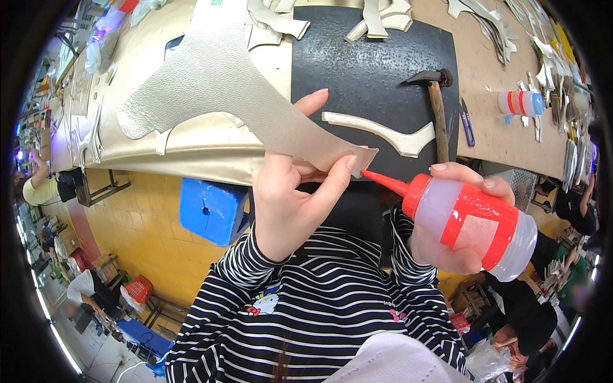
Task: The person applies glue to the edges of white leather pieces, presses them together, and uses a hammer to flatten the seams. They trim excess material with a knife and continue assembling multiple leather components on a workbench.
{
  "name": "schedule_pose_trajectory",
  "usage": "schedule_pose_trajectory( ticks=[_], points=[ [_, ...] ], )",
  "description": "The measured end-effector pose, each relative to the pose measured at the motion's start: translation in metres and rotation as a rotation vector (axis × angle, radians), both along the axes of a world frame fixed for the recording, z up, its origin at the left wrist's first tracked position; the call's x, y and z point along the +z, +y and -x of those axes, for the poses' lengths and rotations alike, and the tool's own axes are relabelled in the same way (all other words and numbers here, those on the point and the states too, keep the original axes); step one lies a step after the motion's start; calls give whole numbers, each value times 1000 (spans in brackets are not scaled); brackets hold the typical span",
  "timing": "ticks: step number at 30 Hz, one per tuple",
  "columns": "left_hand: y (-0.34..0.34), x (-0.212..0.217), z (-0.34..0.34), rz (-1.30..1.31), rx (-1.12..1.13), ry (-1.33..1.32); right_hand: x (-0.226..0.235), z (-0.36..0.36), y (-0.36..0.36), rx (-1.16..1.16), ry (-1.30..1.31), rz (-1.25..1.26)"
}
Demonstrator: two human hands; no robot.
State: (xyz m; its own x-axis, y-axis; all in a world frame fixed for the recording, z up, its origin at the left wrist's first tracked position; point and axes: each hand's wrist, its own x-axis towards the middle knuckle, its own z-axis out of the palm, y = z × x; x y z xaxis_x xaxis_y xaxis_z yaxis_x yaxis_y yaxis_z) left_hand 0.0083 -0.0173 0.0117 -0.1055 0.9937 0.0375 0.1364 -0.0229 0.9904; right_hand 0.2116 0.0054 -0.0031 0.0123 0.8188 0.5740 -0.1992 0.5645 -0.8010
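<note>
My left hand (290, 191) pinches the narrow end of a large pale metallic leather piece (211, 76), thumb on top and fingers beneath. The piece stretches up and to the left over the table. My right hand (460, 236) is wrapped round a translucent squeeze bottle (488, 220) with a red band, a red cap and a pointed red nozzle. Its nozzle tip is at the edge of the leather's end, beside my left thumb; whether they touch I cannot tell. Beyond my hands a curved pale leather strip (383, 132) lies on a black work mat (364, 70).
A hammer (438, 102) rests at the mat's right side, with a purple-handled cutter (468, 124) beside it. Farther right stands another red-banded bottle (520, 103). Leather pieces (383, 19) lie at the far edge. A blue stool (211, 210) is below left. Other people work around the room.
</note>
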Motion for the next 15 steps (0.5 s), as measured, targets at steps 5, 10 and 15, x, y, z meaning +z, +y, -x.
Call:
schedule_pose_trajectory(
  ticks=[5, 10, 15],
  points=[
    [1, -2, -2, 2, 45, -24, 2, -1, -2, 34, -1, 20],
    [1, -3, -3, -5, 53, -36, 2, -1, -3, 66, -5, 46],
    [3, -1, -3, -1, 33, -37, 1, -5, -4, 106, -15, 87]
  ],
)
